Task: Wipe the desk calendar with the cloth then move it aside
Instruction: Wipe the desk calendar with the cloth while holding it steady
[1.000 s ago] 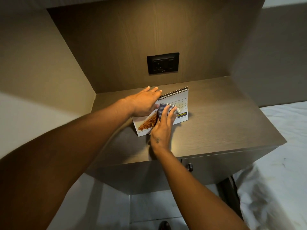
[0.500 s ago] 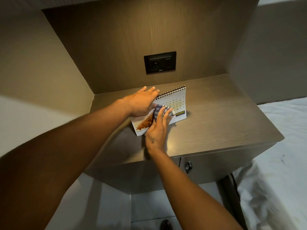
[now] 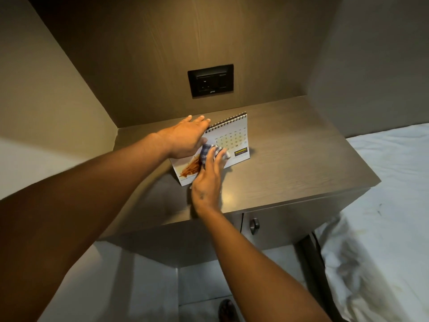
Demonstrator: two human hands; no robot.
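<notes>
A white spiral-bound desk calendar (image 3: 236,135) stands tilted on the brown wooden bedside table (image 3: 301,163), its date grid and an orange picture facing me. My left hand (image 3: 185,139) lies flat over the calendar's upper left part and its spiral edge, steadying it. My right hand (image 3: 207,182) presses a blue-and-white checked cloth (image 3: 206,152) against the middle of the calendar's front face. Most of the cloth is hidden under my fingers.
A black wall socket (image 3: 210,80) sits on the wood panel behind the table. A cupboard door with a metal handle (image 3: 254,225) is under the tabletop. A bed with a white sheet (image 3: 383,217) borders the right side. Walls close in at left and right.
My right hand with the cloth has slid slightly left and down across the calendar face. My left hand stays on the calendar's top edge.
</notes>
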